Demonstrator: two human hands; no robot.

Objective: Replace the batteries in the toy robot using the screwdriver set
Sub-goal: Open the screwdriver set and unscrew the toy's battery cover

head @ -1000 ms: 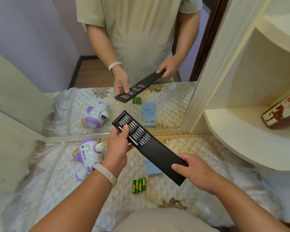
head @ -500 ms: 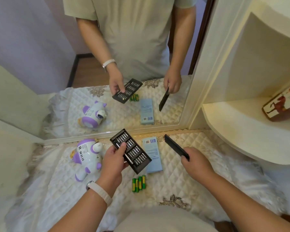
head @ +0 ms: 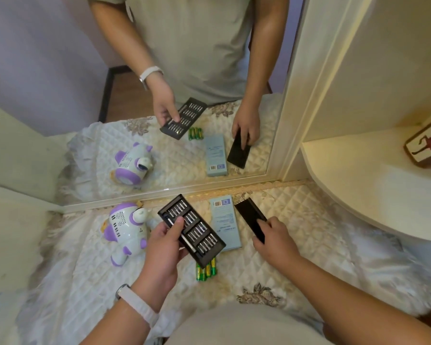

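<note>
At the frame's centre a black tray holds rows of silver screwdriver bits in four compartments. The left hand grips the tray from below with its thumb pressed on top, above the green batteries. The right hand, right of centre, curls round the near end of the black sleeve. The toy robot lies on the quilted cloth at left centre, near the tray.

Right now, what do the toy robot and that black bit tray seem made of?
Toy robot: probably glossy moulded plastic, white and purple; its rounded shell shows soft shine. Bit tray: looks like matte black plastic, no glare; the bits in it glint silver, likely metal.
</note>
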